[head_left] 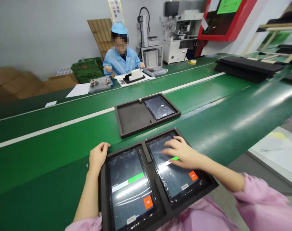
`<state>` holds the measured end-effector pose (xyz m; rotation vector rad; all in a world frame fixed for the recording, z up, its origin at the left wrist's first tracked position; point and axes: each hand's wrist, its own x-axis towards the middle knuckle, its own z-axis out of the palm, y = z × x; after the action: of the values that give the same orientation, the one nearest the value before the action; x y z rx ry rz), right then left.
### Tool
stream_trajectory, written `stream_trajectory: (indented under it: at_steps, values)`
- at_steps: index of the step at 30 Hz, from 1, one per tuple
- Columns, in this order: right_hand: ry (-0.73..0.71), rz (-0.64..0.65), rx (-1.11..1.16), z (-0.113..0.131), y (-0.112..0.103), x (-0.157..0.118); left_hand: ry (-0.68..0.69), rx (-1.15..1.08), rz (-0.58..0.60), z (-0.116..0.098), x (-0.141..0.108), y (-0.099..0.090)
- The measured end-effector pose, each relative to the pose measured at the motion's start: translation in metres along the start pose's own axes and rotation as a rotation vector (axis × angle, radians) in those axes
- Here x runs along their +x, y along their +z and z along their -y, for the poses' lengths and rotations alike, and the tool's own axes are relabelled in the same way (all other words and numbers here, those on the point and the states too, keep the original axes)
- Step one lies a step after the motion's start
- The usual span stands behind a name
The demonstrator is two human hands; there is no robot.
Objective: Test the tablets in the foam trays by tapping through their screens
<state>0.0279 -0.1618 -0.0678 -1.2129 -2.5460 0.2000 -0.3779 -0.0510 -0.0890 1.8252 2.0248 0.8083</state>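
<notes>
A black foam tray lies nearest me, partly over the belt's edge, with a tablet in each of its two compartments. The left tablet and the right tablet are lit, each showing a green bar and an orange-red square marked "Fail". My right hand is over the right tablet, fingers spread and slightly blurred; whether they touch the screen I cannot tell. Beside the tray's far left corner, my left hand rests with its fingers curled, and nothing shows in them.
Beyond lies a second foam tray with a dark tablet in its right compartment. Across the green conveyor belt sits a co-worker in blue. Stacked black trays stand at the right; a white board is low beside me.
</notes>
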Motion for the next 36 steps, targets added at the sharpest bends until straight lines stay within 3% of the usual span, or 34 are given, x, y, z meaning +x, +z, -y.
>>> stream_trajectory:
  at_steps: [2, 4, 7, 11, 15, 18, 22, 29, 36]
  values:
    - [-0.180, -0.062, -0.006, 0.025, 0.007, -0.038, -0.041, -0.008, -0.095, 0.002, -0.006, 0.001]
    - [-0.227, -0.156, -0.019, 0.039, 0.017, -0.062, -0.080, -0.029, -0.188, 0.005, -0.017, 0.003]
    - [-0.243, -0.277, -0.026, 0.044, 0.035, -0.075, -0.127, -0.094, -0.253, 0.011, -0.049, 0.007]
    - [-0.297, -0.306, 0.021, 0.039, 0.046, -0.077, -0.181, -0.262, -0.174, 0.029, -0.134, 0.009]
    - [-0.281, -0.205, 0.002, 0.038, 0.048, -0.076, -0.244, -0.347, -0.031, 0.043, -0.228, 0.002]
    - [-0.246, -0.129, -0.008, 0.042, 0.050, -0.074, -0.285, -0.336, 0.003, 0.041, -0.264, -0.003]
    - [-0.138, -0.133, 0.007, 0.041, 0.045, -0.077, -0.327, -0.249, 0.013, 0.027, -0.265, -0.005]
    - [-0.054, -0.347, 0.039, 0.010, 0.022, -0.097, -0.338, -0.188, 0.051, 0.019, -0.258, -0.006]
    - [-0.367, -0.241, 0.093, 0.035, 0.035, -0.085, -0.182, -0.135, 0.163, 0.025, -0.263, -0.015]
